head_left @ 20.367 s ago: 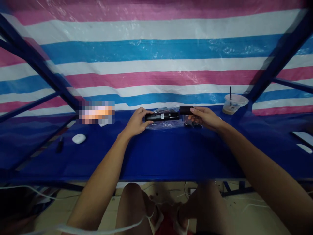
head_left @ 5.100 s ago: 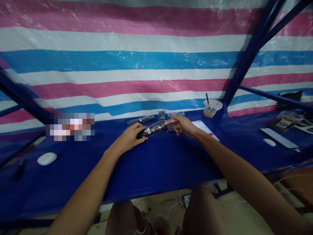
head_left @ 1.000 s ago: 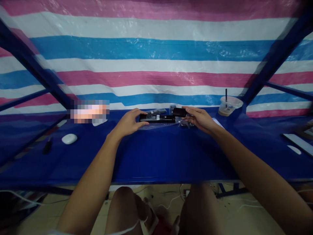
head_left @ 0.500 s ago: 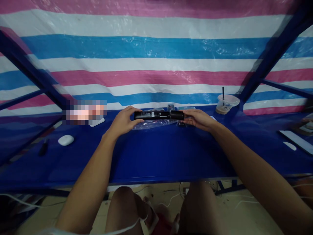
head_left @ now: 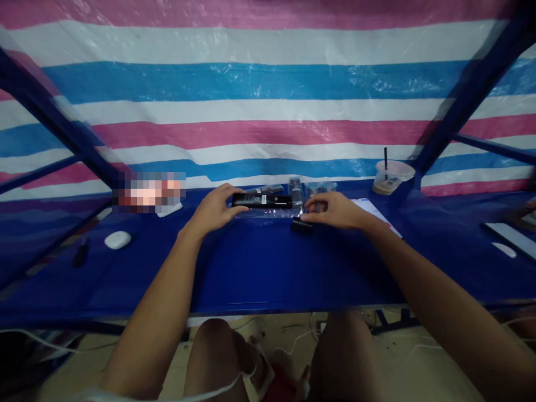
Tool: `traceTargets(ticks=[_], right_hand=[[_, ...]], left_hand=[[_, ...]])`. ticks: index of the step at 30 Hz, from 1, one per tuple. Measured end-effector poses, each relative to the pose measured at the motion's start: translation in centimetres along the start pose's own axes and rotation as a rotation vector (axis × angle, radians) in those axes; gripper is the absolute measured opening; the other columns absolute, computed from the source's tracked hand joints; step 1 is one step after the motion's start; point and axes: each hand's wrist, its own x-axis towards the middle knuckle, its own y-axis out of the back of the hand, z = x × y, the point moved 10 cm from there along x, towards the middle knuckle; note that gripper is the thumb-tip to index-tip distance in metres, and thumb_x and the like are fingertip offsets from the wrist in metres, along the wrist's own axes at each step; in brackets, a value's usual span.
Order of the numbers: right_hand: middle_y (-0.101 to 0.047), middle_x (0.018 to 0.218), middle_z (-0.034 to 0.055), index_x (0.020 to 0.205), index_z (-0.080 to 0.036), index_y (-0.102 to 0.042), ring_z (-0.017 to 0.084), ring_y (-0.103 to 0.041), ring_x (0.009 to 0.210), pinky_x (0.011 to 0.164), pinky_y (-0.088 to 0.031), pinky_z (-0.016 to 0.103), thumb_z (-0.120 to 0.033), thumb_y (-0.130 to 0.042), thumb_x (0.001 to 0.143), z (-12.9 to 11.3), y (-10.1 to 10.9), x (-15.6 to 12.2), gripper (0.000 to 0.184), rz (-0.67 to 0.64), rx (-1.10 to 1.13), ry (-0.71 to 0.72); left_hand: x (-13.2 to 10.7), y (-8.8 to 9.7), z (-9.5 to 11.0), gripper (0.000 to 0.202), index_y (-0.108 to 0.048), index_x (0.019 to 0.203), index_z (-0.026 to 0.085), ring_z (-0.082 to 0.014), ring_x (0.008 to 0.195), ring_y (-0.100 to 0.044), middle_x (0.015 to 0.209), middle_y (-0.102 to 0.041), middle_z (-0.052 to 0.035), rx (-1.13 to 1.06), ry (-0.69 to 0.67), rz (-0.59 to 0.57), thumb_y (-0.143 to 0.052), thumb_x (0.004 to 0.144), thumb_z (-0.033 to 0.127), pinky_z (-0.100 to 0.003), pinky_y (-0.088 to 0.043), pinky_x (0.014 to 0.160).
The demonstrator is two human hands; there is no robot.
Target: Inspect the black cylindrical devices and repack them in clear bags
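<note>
A black stick-shaped device (head_left: 262,201) with a small white label lies level above the back of the blue table. My left hand (head_left: 215,207) is closed around its left end, thumb in front and fingers behind. To the right of the device's free end is my right hand (head_left: 324,209), its fingers curled. The thumb of that hand meets the top edge of a short black piece (head_left: 301,225); its exact kind is unclear. Clear plastic wrapping (head_left: 268,213) lies under the device, and a bagged dark item (head_left: 296,191) sits just behind.
A plastic cup (head_left: 391,177) with a black straw stands back right. A paper sheet (head_left: 372,215) lies beside my right forearm. On the left are a white rounded object (head_left: 118,240) and a dark slim object (head_left: 80,253). A white-topped flat object (head_left: 513,237) lies far right.
My right hand has come off the device's right end and moved slightly down. The wider black end section no longer shows on the device. My left hand keeps its hold.
</note>
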Motion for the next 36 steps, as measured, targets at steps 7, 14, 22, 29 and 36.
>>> traceTargets(ticks=[7, 14, 22, 29, 36], right_hand=[[-0.079, 0.101, 0.0074, 0.102, -0.025, -0.082, 0.027, -0.07, 0.085, 0.071, -0.049, 0.035, -0.053, -0.088, 0.074, -1.2, -1.9, -0.7, 0.04, -0.153, -0.247, 0.124], [-0.075, 0.106, 0.0095, 0.116, -0.022, -0.078, 0.028, -0.067, 0.091, 0.079, -0.05, 0.038, -0.047, -0.089, 0.075, -0.1, 2.3, 0.2, 0.049, 0.105, -0.192, 0.144], [-0.07, 0.107, 0.0107, 0.129, -0.023, -0.074, 0.027, -0.064, 0.089, 0.083, -0.051, 0.039, -0.052, -0.085, 0.082, -0.5, 2.8, 0.0, 0.056, 0.199, -0.123, 0.217], [-0.066, 0.108, 0.009, 0.128, -0.028, -0.074, 0.025, -0.062, 0.083, 0.079, -0.053, 0.04, -0.049, -0.085, 0.082, -0.2, 2.6, 0.1, 0.051, 0.204, -0.123, 0.246], [-0.064, 0.11, 0.0096, 0.128, -0.028, -0.073, 0.025, -0.062, 0.082, 0.076, -0.055, 0.042, -0.044, -0.084, 0.085, -0.6, 2.7, -0.1, 0.047, 0.22, -0.108, 0.27]], left_hand=[[0.0, 0.2, 0.4, 0.038, -0.07, 0.123, 0.025, -0.0291, 0.113, -0.066, 0.119, -0.07, -0.0088, -0.029, 0.017, 0.004, -0.078, 0.091, 0.045, -0.047, -0.052, 0.103], [0.0, 0.2, 0.5, 0.039, -0.068, 0.125, 0.025, -0.0297, 0.114, -0.064, 0.12, -0.069, -0.0097, -0.034, -0.023, 0.015, -0.076, 0.093, 0.045, -0.049, -0.05, 0.104], [0.1, 0.5, 0.9, 0.037, -0.067, 0.125, 0.023, -0.0276, 0.109, -0.064, 0.116, -0.068, -0.0087, -0.06, -0.029, 0.035, -0.075, 0.093, 0.042, -0.046, -0.051, 0.101], [0.1, 0.4, 1.1, 0.038, -0.067, 0.124, 0.023, -0.0284, 0.11, -0.065, 0.117, -0.068, -0.0086, -0.045, -0.051, 0.044, -0.074, 0.094, 0.045, -0.047, -0.052, 0.101], [0.1, 0.5, 1.1, 0.037, -0.067, 0.123, 0.024, -0.0289, 0.11, -0.065, 0.115, -0.069, -0.0086, -0.03, -0.078, 0.065, -0.075, 0.094, 0.046, -0.049, -0.052, 0.102]])
